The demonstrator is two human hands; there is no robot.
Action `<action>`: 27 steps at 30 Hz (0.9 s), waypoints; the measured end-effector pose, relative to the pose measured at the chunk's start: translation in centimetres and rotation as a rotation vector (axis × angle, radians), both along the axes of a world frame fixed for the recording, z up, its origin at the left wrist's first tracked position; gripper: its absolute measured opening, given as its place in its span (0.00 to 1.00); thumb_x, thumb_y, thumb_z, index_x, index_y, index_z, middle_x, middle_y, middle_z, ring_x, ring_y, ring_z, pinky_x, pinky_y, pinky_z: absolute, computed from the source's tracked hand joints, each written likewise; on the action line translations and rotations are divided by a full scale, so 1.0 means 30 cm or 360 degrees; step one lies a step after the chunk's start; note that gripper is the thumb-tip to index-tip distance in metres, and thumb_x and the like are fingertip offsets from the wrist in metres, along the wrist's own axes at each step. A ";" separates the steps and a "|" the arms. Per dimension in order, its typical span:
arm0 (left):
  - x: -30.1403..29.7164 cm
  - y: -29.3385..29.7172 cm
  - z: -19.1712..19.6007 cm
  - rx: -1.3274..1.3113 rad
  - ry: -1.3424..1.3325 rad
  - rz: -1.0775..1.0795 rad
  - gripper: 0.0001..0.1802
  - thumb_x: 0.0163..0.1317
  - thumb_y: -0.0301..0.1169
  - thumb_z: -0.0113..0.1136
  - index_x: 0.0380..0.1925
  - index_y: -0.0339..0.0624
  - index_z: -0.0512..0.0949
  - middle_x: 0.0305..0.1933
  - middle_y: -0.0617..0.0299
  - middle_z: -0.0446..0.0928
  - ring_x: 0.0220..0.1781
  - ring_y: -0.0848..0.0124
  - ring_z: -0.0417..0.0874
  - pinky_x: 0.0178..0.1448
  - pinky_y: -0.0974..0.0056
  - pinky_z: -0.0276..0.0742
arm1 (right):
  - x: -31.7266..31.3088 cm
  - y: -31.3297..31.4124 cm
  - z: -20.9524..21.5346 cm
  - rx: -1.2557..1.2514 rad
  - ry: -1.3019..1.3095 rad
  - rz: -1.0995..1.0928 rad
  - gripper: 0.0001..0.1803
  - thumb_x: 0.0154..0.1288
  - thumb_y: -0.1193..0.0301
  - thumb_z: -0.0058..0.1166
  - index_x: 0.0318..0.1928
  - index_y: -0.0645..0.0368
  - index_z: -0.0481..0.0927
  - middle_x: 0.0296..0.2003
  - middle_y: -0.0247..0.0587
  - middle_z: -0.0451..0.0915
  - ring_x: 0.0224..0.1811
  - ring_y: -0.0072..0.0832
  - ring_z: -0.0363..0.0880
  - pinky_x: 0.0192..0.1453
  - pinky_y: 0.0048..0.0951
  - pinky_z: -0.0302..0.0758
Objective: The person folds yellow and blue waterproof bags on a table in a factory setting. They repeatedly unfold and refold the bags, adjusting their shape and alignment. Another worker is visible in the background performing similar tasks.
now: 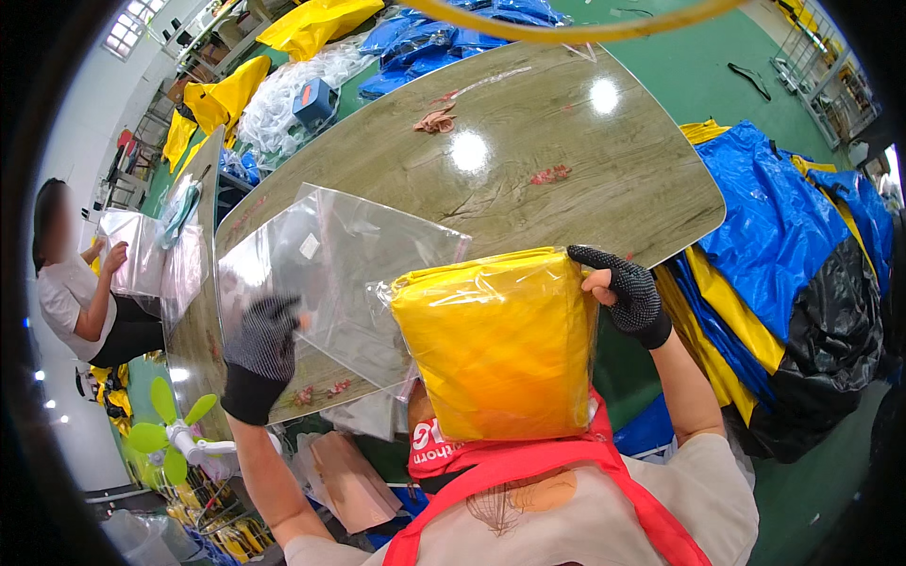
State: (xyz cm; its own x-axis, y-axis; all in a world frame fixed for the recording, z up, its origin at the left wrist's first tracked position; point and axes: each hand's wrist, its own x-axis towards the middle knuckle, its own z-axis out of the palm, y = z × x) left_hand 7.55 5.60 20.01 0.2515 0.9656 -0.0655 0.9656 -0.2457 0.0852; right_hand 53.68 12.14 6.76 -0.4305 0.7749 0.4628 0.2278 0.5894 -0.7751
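A folded yellow sheet-like bundle [491, 349] in a clear plastic bag stands upright in front of my red apron [604, 472]. My right hand [623, 294], in a dark dotted glove with bare fingertips, grips its upper right corner, thumb in front. My left hand [262, 344], gloved alike, is over the near left part of the table, apart from the bundle. Motion smears its fingers, so whether it pinches anything is unclear. Under and beside it lie flat clear plastic bags [368, 283], one with a small white label.
The wood-patterned table [585, 132] bears a crumpled brown cloth [436, 120]. Blue, yellow and black sheeting [774, 236] is heaped at right. A green-bladed fan [172, 436] stands lower left. Another person [80, 283] handles clear bags at far left. A yellow curved bar [566, 33] crosses the top.
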 end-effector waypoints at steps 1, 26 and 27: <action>0.124 0.109 0.077 0.0183 -0.0045 -0.0258 0.16 0.55 0.21 0.53 0.45 0.45 0.78 0.54 0.50 0.76 0.57 0.53 0.75 0.62 0.56 0.69 | -0.010 0.000 0.008 0.0093 0.0059 -0.0057 0.08 0.56 0.84 0.50 0.35 0.60 0.76 0.50 0.49 0.80 0.35 0.32 0.82 0.39 0.27 0.77; 0.370 0.334 0.110 -0.0599 -0.1126 0.0480 0.42 0.45 0.38 0.74 0.60 0.35 0.65 0.49 0.56 0.75 0.50 0.68 0.77 0.55 0.62 0.74 | 0.741 0.311 -0.233 0.0137 0.0229 -0.1910 0.10 0.62 0.77 0.51 0.44 0.60 0.79 0.32 0.41 0.82 0.34 0.27 0.79 0.43 0.28 0.76; 0.326 0.426 0.129 -0.0300 -0.1356 0.0477 0.41 0.49 0.39 0.70 0.61 0.37 0.64 0.51 0.56 0.74 0.51 0.68 0.76 0.56 0.63 0.73 | 0.911 0.310 -0.378 -0.0007 -0.0248 -0.2205 0.11 0.60 0.78 0.48 0.43 0.60 0.79 0.32 0.49 0.82 0.34 0.37 0.81 0.44 0.31 0.77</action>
